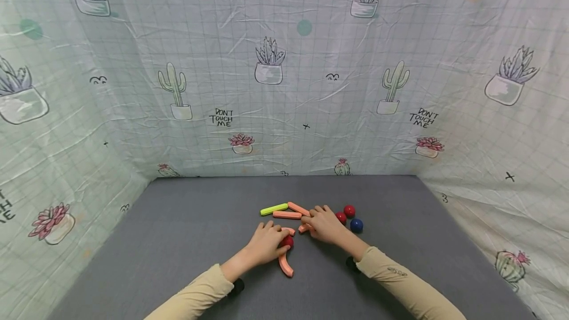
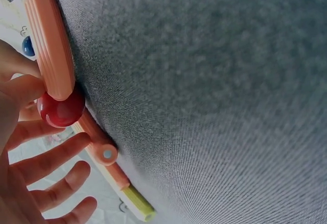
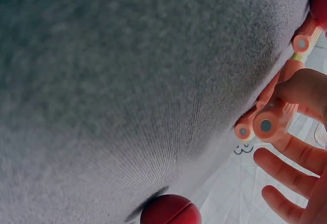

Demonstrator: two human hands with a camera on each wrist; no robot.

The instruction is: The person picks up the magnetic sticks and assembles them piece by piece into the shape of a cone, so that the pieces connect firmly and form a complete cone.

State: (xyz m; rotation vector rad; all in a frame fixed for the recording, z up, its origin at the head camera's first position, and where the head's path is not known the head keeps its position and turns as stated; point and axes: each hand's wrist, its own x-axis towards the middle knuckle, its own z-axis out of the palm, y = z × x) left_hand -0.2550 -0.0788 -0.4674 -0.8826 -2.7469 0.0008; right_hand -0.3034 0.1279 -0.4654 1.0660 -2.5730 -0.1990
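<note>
Beige sleeves (image 1: pixel 195 293) lie nearest the camera, reaching over a grey tabletop (image 1: pixel 200 211) toward one red ball (image 1: pixel 287 243), the landmark for every place below. Thumb and forefinger of the left hand (image 1: pixel 262 243) pinch this ball lightly between them, while the remaining fingers spread loosely and hold nothing. Right of the ball and a little beyond it, the right hand (image 1: pixel 326 223) grips an orange stick (image 1: pixel 304 228) between thumb and forefinger, its other fingers stretched out.

That stick's long axis slants, its free end pointing left and slightly back toward the ball, near but apart from it. The left hand is clearly the nearer of the two to the ball. Just beyond the ball lies a partly covered orange piece (image 1: pixel 290 231); on its near side a curved orange piece (image 1: pixel 285 265) bends away toward the person, its upper end seeming to meet the ball.

Counted over the whole table, three balls are red and one is blue: two more red balls (image 1: pixel 349 211) and the blue ball (image 1: pixel 356 225) sit to the landmark's right. Orange pieces number five, including two straight orange sticks (image 1: pixel 287 215) farther beyond it, beside one yellow-green stick (image 1: pixel 274 209).
</note>
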